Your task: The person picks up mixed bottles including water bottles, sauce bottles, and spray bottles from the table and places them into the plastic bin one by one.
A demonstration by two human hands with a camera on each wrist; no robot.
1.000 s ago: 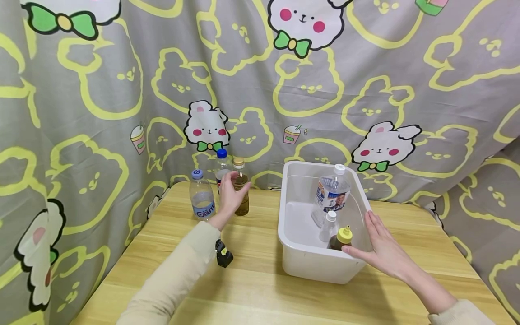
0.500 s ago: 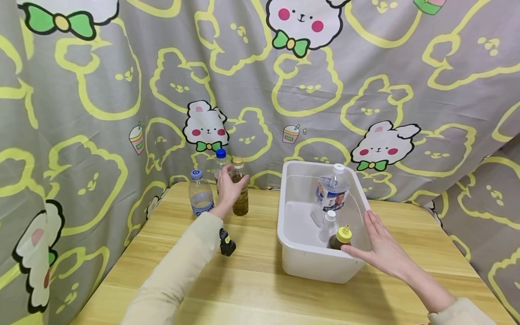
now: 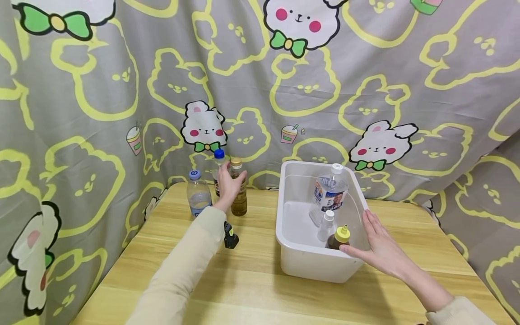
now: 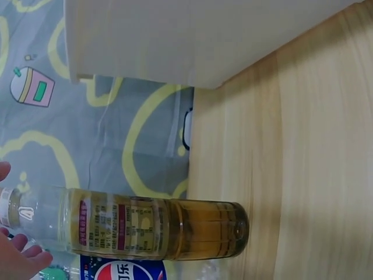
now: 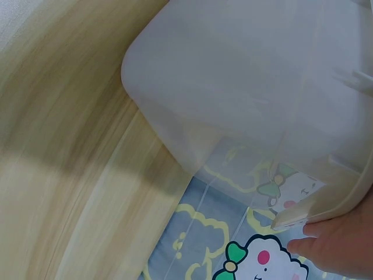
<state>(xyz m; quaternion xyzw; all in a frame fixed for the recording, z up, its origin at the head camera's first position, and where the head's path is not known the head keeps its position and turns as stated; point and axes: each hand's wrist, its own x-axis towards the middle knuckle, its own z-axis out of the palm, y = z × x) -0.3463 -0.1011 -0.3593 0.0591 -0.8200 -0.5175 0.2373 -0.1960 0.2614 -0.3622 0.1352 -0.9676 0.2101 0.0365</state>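
My left hand [image 3: 229, 185] is at the neck of a plastic bottle of amber liquid [image 3: 239, 205] with a gold cap. Its thumb and fingers stand apart on either side of the neck. In the left wrist view, that bottle [image 4: 157, 227] stands on the table, and a gap shows between thumb and cap. My right hand [image 3: 382, 246] rests on the near right corner of a white plastic bin [image 3: 300, 264], fingers extended along its side and thumb over the front rim. Inside stand a large clear labelled bottle [image 3: 331, 198], a small white-capped bottle [image 3: 325, 228] and a yellow-capped squeeze bottle [image 3: 342, 234].
A Pepsi bottle with a blue cap [image 3: 219, 154] stands behind the left hand. To its left is a clear bottle with a blue label [image 3: 199, 196]. A black device [image 3: 230, 237] sits at the left wrist. A patterned curtain [image 3: 252, 81] hangs behind the wooden table [image 3: 252, 289].
My left hand has moved slightly closer around the amber bottle's neck, and its forearm has shifted right. The right hand stays on the bin. The head view has shifted slightly.
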